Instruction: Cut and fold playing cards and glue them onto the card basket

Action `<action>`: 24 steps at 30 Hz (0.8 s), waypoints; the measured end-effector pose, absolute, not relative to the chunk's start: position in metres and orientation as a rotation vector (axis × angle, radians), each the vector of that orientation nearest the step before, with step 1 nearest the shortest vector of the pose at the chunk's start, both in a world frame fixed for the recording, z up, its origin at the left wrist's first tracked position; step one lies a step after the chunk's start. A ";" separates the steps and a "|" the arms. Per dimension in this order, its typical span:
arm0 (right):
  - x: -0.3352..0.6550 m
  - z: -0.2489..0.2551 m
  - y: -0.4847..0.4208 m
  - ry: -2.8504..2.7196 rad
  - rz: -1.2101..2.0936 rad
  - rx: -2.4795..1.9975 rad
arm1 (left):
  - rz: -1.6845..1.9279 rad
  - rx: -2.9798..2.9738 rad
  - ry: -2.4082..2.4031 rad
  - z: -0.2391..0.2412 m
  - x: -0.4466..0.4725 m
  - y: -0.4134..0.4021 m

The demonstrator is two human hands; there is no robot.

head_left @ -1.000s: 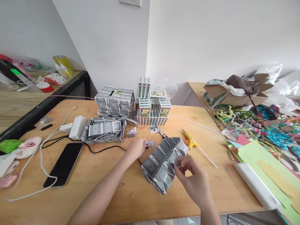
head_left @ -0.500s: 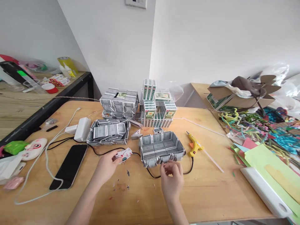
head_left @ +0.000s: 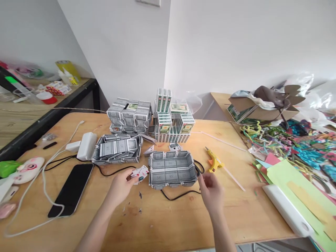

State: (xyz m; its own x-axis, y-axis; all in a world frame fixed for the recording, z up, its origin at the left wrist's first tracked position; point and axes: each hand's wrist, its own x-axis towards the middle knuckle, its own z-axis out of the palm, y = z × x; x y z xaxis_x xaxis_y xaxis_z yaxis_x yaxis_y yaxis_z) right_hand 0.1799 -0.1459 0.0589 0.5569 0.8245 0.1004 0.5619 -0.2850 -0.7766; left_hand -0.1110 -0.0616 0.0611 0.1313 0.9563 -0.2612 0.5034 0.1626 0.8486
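1. Left hand [head_left: 122, 184]: fingers closed on a small spread of playing cards [head_left: 141, 174], some red-suited faces up, held above the worktop [head_left: 157, 227].
2. Right hand [head_left: 214, 192]: fingers curled, thumb close to the index finger. Cannot tell whether anything is pinched between them, nor whether the tips touch the box beside them.
3. Open box [head_left: 172, 169], built of grey-backed cards: upright on the worktop, between the left fingers and the right fingers, inner floor visible.
4. Second box [head_left: 112, 162], filled with grey-backed cards: beyond the left fingers and somewhat to their left.
5. Yellow glue gun [head_left: 215, 163]: just beyond the right fingers, a pale glue stick [head_left: 234, 178] trailing from it toward the right. Black cord [head_left: 172, 200] runs on the near side of the open box, toward the right fingers.
6. Face-up card [head_left: 175, 147]: behind the open box, farther off than both sets of fingers.
7. Phone [head_left: 70, 190]: left of the left fingers, well apart, white cable [head_left: 44, 189] across one corner.
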 end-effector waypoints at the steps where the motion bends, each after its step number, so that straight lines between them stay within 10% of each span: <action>1: 0.189 0.059 -0.135 -1.166 0.401 -2.072 | 0.620 1.443 1.498 0.062 -0.110 -0.062; 24: 0.219 0.070 -0.066 -1.633 0.112 -2.384 | 1.038 1.599 1.560 0.068 -0.080 -0.069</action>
